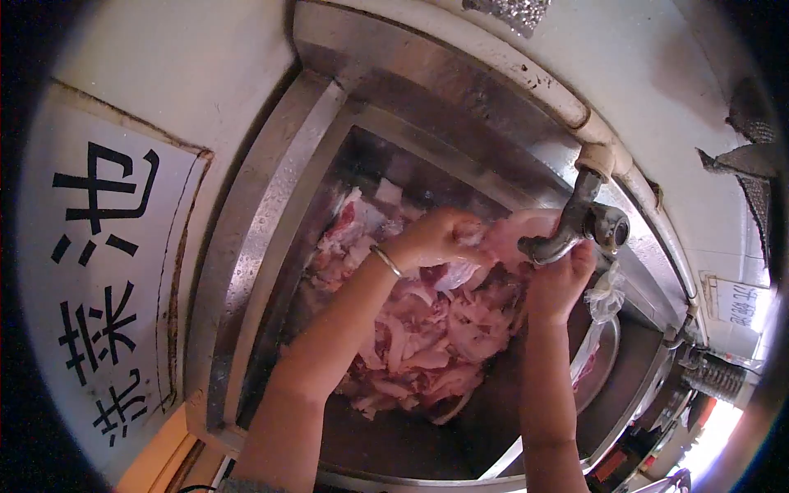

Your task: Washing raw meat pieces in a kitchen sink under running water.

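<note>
A large heap of raw meat pieces (419, 345), pink with pale fat, lies in the stainless steel sink (246, 283). My left hand (447, 237), with a metal bangle (386, 261) at its wrist, grips one end of a pale pink slab of raw meat (521, 231) above the heap. Near the slab's other end, beneath the metal tap (573, 228), is my right hand (570, 271); its fingers are partly hidden by the tap, so its hold on the slab cannot be made out. The slab passes behind the tap's spout.
A white pipe (555, 105) runs along the wall above the sink and feeds the tap. Right of my right forearm, a clear plastic bag (607, 293) lies by a round container (610, 363) in a neighbouring basin. A sign with large writing (105, 265) is on the left wall.
</note>
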Demonstrator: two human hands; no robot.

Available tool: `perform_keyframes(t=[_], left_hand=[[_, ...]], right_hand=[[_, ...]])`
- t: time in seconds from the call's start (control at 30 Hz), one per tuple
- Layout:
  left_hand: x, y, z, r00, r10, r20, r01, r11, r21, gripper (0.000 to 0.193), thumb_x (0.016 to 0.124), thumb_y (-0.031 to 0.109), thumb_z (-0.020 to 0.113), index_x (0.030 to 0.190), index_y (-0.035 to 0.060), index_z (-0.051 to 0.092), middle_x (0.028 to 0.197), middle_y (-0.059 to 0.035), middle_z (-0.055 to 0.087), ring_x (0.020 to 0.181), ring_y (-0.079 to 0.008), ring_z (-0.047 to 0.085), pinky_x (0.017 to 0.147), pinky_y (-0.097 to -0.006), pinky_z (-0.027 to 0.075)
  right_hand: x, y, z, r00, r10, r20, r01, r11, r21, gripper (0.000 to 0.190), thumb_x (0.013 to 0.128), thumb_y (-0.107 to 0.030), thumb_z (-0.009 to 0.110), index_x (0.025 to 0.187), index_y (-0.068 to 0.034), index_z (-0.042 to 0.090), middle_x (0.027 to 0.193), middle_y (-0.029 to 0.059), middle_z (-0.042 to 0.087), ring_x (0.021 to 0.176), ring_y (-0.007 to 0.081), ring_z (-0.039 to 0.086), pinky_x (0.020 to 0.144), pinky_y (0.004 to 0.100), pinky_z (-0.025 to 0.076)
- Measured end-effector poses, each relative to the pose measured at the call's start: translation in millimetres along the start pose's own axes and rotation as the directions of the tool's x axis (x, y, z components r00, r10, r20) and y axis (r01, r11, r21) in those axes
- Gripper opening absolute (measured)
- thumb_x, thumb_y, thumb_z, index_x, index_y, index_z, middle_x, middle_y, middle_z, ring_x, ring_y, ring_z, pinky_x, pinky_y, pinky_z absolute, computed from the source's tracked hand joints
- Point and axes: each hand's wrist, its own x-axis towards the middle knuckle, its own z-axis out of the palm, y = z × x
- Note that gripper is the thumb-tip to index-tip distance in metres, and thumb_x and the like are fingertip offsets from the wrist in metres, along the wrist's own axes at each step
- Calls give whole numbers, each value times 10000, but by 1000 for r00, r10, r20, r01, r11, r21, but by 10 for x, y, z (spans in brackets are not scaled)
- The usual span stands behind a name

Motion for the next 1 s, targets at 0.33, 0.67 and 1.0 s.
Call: perform_keyframes(t=[0.33,0.67,1.0], left_hand=[[-108,-175,201,996,-77,-43,-22,255,-967,406,795,368,540,1050,54,518,1003,-24,568,871,-124,538,788,-280,425],[46,139,75,988,-140,-63,114,945,-306,511,822,495,414,733,41,631,693,-42,615,701,-128,556,637,-280,436],[-91,-418,126,940,-225,-258,67,860,-507,396,810,433,488,809,51,591,676,-12,572,642,-101,534,581,-252,436]], right_hand=[[-101,145,-71,932,361,-1,-305,788,535,301,871,-228,392,1076,-13,442,1002,102,532,906,213,534,781,338,438],[-187,89,70,782,458,422,-436,887,-154,365,756,-104,600,1083,-32,455,977,58,535,897,144,516,750,288,444],[-140,0,121,848,472,242,-526,808,266,349,795,-125,522,1114,2,460,1017,55,528,939,156,507,807,285,411]])
